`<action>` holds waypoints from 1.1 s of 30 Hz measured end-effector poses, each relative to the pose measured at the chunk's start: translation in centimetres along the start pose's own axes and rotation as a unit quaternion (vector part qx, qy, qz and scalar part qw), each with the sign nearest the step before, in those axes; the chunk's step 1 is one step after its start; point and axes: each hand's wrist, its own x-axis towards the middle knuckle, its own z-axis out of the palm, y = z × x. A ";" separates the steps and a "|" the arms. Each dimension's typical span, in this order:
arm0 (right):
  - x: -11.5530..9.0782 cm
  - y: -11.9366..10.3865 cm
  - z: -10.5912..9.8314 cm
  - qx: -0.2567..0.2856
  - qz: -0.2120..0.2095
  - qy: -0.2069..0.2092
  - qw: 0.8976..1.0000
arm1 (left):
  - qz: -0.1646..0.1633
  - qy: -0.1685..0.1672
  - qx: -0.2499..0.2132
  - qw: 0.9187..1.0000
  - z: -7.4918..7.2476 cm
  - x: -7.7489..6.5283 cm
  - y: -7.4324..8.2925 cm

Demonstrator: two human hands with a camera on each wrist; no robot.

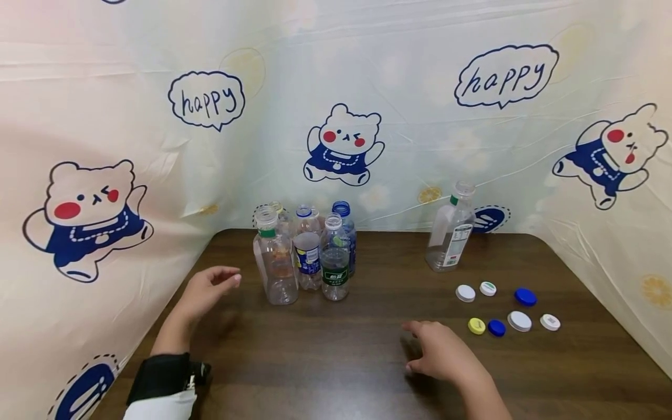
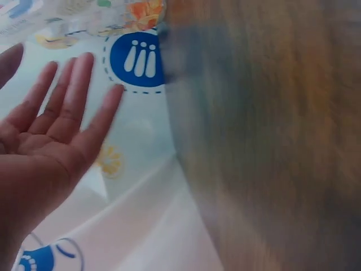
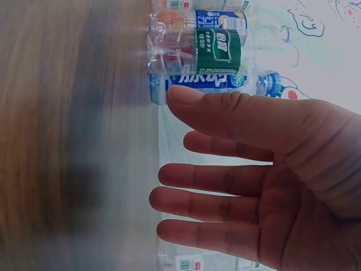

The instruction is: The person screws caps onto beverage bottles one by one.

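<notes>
My left hand (image 1: 207, 291) hovers at the left side of the table, holding nothing, its fingers fairly straight in the left wrist view. Just right of it stands a clear square bottle (image 1: 278, 262) with a green neck band. Beside that are a bottle with a blue-and-yellow label (image 1: 308, 259), a green-labelled water bottle (image 1: 335, 274) and a blue bottle (image 1: 343, 216), all uncapped. My right hand (image 1: 438, 353) is over the table's right half with fingers extended and nothing held. Near it lie a yellow cap (image 1: 476, 326) and a blue cap (image 1: 496, 328).
Another clear bottle (image 1: 451, 233) stands alone at the back right. More loose caps lie on the right, among them a large blue cap (image 1: 525, 297) and a white cap (image 1: 520, 321). A printed cloth (image 1: 409, 140) hangs around the brown table (image 1: 315, 356).
</notes>
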 end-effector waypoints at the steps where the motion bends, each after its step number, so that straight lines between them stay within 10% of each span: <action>1: 0.0 0.0 0.0 -0.001 -0.001 0.000 1.000 | -0.006 -0.002 -0.032 0.999 -0.1 0.6 -0.1; 6: 0.1 -0.1 0.1 -0.004 -0.008 0.002 1.000 | -0.025 -0.012 -0.159 0.987 0.2 2.9 -0.6; 11: 0.2 0.0 0.2 -0.003 -0.008 -0.003 1.000 | 0.037 -0.046 -0.230 0.971 1.1 4.4 -0.7; 33: 0.6 0.1 0.3 0.003 -0.009 -0.014 1.000 | 0.032 -0.070 -0.197 0.977 3.6 5.2 0.6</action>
